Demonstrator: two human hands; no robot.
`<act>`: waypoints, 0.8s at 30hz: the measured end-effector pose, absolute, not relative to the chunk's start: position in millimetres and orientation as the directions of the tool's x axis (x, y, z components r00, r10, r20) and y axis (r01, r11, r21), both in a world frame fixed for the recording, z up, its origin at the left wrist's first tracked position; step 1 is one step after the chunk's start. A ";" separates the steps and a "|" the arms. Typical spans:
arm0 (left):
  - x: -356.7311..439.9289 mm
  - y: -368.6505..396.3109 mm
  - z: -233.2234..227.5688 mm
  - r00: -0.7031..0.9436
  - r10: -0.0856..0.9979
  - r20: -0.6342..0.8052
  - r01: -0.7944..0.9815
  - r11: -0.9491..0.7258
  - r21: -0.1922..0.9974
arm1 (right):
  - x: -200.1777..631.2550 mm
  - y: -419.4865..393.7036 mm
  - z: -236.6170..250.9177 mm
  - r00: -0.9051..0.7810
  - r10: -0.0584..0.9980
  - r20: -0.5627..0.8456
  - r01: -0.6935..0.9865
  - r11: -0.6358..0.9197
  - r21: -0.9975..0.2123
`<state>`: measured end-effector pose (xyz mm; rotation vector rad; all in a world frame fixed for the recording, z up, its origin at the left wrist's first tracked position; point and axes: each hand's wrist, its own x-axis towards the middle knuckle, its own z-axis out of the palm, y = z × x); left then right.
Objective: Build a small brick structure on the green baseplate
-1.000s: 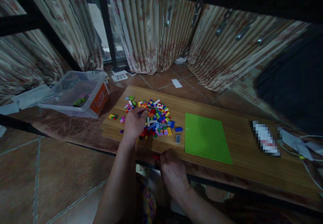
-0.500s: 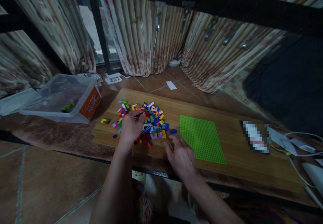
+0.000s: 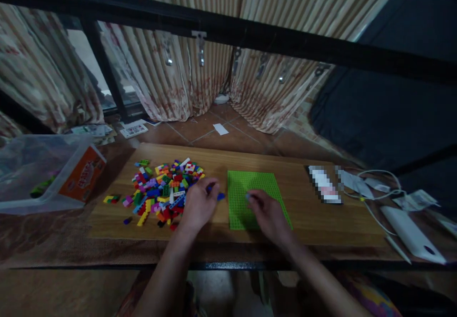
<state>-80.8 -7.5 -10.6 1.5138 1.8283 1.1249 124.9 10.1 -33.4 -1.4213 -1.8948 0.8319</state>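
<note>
Head view, sole camera: left hand point(image 3: 198, 206) at the right edge of the loose brick pile point(image 3: 162, 188), fingers curled toward a blue brick point(image 3: 220, 196) lying between pile and green baseplate point(image 3: 254, 199); whether closed on a piece cannot be told. Right hand point(image 3: 266, 212) resting over the baseplate, fingertips pinched on a small pale piece near its middle; the piece too small to identify. Baseplate flat on the wooden board point(image 3: 321, 222), just beside the pile. Clear plastic bin point(image 3: 43, 174) well apart at far left; white cable point(image 3: 374, 198) at right. Recommended: baseplate steadied under the palm, brick aligned square to the studs before pressing straight down. Dim lighting noted; stud alignment best checked by feel.
</note>
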 end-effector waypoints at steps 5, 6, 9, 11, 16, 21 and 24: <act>-28.2 -3.3 -25.2 -0.042 0.986 0.162 0.719 -0.083 0.690 | 173.9 64.6 -36.4 -0.182 0.983 -0.037 0.494 0.059 -0.868; -19.1 -4.2 -29.9 -0.002 0.983 0.185 0.762 -0.118 0.637 | 175.8 70.1 -37.0 -0.191 0.981 -0.036 0.465 0.058 -0.884; 3.7 -9.6 -43.9 0.117 0.978 0.174 0.840 -0.191 0.507 | 173.1 74.1 -38.1 -0.212 0.976 -0.041 0.350 0.037 -0.936; 14.5 -13.9 -50.7 0.155 0.978 0.139 0.874 -0.201 0.441 | 170.5 71.0 -38.8 -0.222 0.973 -0.057 0.283 0.009 -0.959; 30.5 -21.5 -55.0 0.166 0.983 0.082 0.906 -0.185 0.381 | 170.4 66.1 -44.3 -0.255 0.962 -0.097 0.192 -0.048 -0.980; 40.8 -26.9 -54.5 0.190 0.980 0.058 0.904 -0.198 0.380 | 165.1 70.3 -57.7 -0.289 0.951 -0.111 0.151 -0.069 -0.986; 43.7 -28.5 -53.9 0.191 0.980 0.056 0.893 -0.197 0.404 | 162.7 72.5 -61.4 -0.337 0.937 -0.092 0.255 -0.004 -0.967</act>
